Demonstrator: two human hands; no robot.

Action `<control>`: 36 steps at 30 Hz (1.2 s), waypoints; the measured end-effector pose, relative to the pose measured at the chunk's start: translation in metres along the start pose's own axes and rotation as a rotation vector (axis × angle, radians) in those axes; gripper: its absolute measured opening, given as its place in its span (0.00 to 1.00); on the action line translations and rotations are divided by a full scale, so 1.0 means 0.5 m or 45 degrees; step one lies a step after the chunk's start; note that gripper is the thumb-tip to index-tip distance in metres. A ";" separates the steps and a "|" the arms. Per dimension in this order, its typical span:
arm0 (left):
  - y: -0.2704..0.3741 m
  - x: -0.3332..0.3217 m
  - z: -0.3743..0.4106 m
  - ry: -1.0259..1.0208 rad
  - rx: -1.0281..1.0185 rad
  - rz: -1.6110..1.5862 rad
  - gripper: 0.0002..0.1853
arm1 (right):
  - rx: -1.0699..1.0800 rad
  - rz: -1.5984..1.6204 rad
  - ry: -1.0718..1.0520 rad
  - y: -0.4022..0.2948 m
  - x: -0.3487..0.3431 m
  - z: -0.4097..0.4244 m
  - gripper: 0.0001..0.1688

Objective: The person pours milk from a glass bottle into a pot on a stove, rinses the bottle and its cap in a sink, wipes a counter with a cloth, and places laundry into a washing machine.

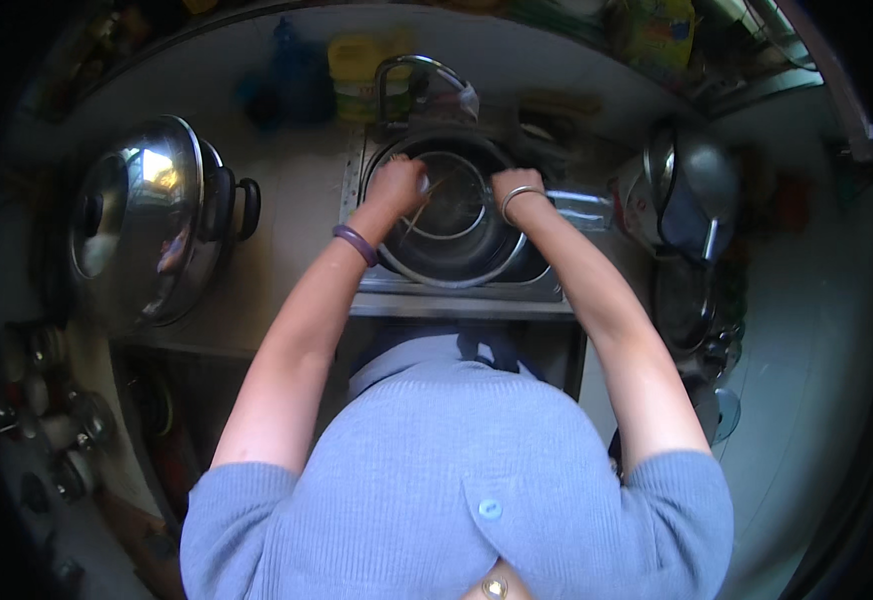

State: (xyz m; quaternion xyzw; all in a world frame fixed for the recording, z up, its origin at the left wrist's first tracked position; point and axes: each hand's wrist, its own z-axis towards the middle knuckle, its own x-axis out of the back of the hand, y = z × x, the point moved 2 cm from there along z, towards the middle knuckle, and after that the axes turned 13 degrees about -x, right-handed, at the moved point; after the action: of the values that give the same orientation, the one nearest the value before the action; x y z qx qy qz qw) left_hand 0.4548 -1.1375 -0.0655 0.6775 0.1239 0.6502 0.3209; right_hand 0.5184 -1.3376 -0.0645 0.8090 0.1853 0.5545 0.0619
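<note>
A round metal pan [454, 283] sits in the steel sink [549, 291] in front of me, its inner base ringed by a pale circle. My left hand [400, 184], with a purple bangle at the wrist, is curled over the pan's left inside. Something small and pale shows at its fingers, too blurred to name, and thin yellowish lines run below it. At the right side of the pan, my right hand [517, 189], wearing a silver bangle, has its fingers closed on the rim. Its fingertips are partly hidden.
Behind the sink rises a curved faucet [425, 60], beside a yellow plastic jug [346, 82]. A large lidded steel pot [144, 217] stands left on the counter [286, 202]. Metal cookware [695, 187] stands right. Jars [54, 420] are at lower left.
</note>
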 end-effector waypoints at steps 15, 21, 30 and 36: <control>-0.022 -0.027 0.015 -0.193 0.102 0.182 0.25 | 0.129 -0.077 -0.201 -0.006 -0.025 0.009 0.25; 0.013 0.058 -0.025 0.155 0.001 -0.115 0.29 | 0.088 0.503 0.111 0.010 0.088 -0.077 0.17; 0.155 0.168 0.028 0.201 -0.274 -0.943 0.29 | 0.209 0.898 0.494 0.012 0.210 -0.136 0.18; 0.169 0.182 0.044 0.184 -0.244 -0.668 0.25 | 0.345 0.752 0.754 0.011 0.223 -0.137 0.15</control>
State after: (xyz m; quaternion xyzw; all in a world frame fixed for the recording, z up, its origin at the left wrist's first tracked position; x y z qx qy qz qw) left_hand 0.4661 -1.1546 0.0590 0.5408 0.2553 0.6003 0.5310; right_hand 0.4923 -1.3088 0.0606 0.6341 0.0270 0.7271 -0.2617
